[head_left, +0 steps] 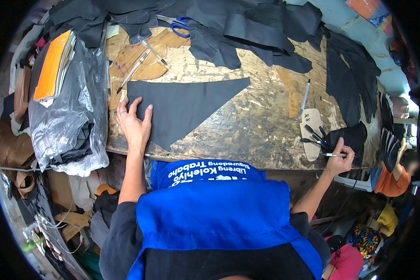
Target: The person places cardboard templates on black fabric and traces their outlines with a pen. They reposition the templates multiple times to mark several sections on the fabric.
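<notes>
My left hand [134, 125] lies with its fingers spread on the left edge of a roughly triangular black sheet [184, 107], flat near the table's front edge. Off to the right, my right hand [339, 163] grips a slim pen [331, 155], which points left. Beside that hand are a pale shaped template [310, 117] with handwritten marks and a dark folded piece [350, 138]. Several short black strips [318, 135] reach across the template; what they are I cannot make out.
Black offcuts [266, 28] cover the table's [261, 112] far side, with blue-handled scissors [178, 25] among them. Tan templates [135, 56] and pens lie far left; another pen [305, 94] lies right. An orange notebook [53, 67] tops a plastic bag [72, 126]. Other people are at right.
</notes>
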A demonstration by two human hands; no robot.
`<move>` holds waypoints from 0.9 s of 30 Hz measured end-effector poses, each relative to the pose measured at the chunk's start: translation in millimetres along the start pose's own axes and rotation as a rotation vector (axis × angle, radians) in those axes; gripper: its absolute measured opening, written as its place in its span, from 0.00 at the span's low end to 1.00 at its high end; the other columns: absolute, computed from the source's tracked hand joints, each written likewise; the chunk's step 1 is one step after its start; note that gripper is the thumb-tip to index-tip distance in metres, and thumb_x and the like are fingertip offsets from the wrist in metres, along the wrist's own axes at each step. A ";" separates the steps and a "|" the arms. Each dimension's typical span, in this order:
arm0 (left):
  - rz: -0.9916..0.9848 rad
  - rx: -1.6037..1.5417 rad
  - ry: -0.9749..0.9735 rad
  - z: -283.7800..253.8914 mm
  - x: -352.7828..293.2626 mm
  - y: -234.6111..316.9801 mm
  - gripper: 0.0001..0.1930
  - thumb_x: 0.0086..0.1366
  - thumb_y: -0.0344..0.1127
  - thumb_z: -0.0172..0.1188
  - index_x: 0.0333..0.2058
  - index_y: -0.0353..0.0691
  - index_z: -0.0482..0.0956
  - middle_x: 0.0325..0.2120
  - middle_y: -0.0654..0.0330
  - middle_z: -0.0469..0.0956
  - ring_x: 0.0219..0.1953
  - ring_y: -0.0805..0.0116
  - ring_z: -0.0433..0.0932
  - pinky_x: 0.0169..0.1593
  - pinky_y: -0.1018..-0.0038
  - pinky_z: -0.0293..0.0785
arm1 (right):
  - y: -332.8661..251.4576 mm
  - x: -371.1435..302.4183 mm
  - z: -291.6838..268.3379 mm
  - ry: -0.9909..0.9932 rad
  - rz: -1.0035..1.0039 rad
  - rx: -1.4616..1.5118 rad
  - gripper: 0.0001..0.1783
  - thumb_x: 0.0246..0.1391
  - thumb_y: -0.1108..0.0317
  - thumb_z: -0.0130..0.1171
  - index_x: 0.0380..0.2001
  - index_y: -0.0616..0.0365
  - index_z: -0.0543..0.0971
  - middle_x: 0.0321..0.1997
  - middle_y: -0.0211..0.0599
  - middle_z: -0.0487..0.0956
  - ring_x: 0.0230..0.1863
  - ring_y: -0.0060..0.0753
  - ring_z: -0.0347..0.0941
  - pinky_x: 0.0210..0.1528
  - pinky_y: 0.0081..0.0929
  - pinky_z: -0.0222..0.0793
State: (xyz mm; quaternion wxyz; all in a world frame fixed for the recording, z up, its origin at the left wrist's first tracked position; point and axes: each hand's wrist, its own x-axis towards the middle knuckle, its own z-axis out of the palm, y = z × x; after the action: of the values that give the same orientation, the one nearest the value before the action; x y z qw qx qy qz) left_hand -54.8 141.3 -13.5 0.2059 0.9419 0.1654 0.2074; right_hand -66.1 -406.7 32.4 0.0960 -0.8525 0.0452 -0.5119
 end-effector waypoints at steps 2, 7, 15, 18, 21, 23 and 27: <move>-0.003 0.015 -0.006 0.7 0.2 -0.7 0.22 0.53 0.43 0.65 0.45 0.42 0.78 0.52 0.42 0.66 0.58 0.46 0.60 0.61 0.57 0.53 | -29.0 8.0 4.8 0.030 0.045 -0.257 0.14 0.47 0.66 0.69 0.22 0.61 0.74 0.19 0.36 0.73 0.20 0.34 0.66 0.29 0.31 0.68; 0.007 0.026 0.048 4.3 1.2 -0.6 0.25 0.51 0.44 0.67 0.47 0.41 0.76 0.51 0.42 0.67 0.58 0.45 0.61 0.61 0.56 0.54 | -143.8 34.0 18.1 -0.159 0.366 0.470 0.10 0.63 0.69 0.48 0.36 0.67 0.74 0.29 0.41 0.79 0.34 0.27 0.74 0.44 0.26 0.68; -0.082 -0.112 0.022 -4.2 8.5 4.3 0.31 0.42 0.36 0.73 0.48 0.39 0.75 0.47 0.47 0.71 0.49 0.53 0.70 0.54 0.64 0.66 | -271.5 78.9 -29.3 -1.061 -0.400 1.806 0.13 0.61 0.68 0.44 0.44 0.64 0.72 0.24 0.45 0.79 0.31 0.40 0.77 0.46 0.41 0.68; -0.117 -0.216 0.074 0.0 6.2 12.4 0.33 0.41 0.32 0.73 0.50 0.38 0.72 0.46 0.48 0.72 0.45 0.56 0.73 0.50 0.66 0.70 | -283.2 93.1 -33.3 -1.118 -0.454 1.834 0.12 0.59 0.68 0.46 0.42 0.63 0.73 0.25 0.44 0.79 0.31 0.39 0.77 0.44 0.40 0.69; -0.109 -0.383 0.152 7.6 4.2 20.7 0.35 0.43 0.27 0.72 0.53 0.34 0.68 0.44 0.50 0.72 0.44 0.61 0.74 0.49 0.70 0.71 | -288.4 100.7 -35.4 -1.140 -0.404 1.750 0.11 0.57 0.68 0.49 0.40 0.62 0.75 0.26 0.43 0.80 0.31 0.39 0.77 0.43 0.38 0.69; -0.086 -0.639 0.175 15.9 3.7 28.3 0.36 0.44 0.24 0.70 0.54 0.33 0.66 0.44 0.50 0.72 0.46 0.64 0.74 0.49 0.72 0.71 | -288.9 104.2 -38.4 -1.127 -0.450 1.709 0.11 0.56 0.68 0.50 0.39 0.62 0.76 0.26 0.43 0.80 0.31 0.39 0.77 0.42 0.37 0.70; -0.182 -0.907 0.060 30.1 7.1 46.3 0.44 0.48 0.21 0.67 0.62 0.33 0.51 0.42 0.50 0.73 0.42 0.66 0.75 0.48 0.75 0.72 | -284.0 112.7 -50.5 -1.113 -0.553 1.638 0.10 0.54 0.69 0.53 0.36 0.61 0.78 0.27 0.42 0.80 0.32 0.38 0.76 0.40 0.35 0.71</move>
State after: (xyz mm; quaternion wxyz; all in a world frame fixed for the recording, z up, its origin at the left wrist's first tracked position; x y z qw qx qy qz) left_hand -24.4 94.7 -15.0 0.6095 0.7322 0.1458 0.2669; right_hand -63.4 -154.7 212.5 0.5342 -0.6224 -0.5668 0.0777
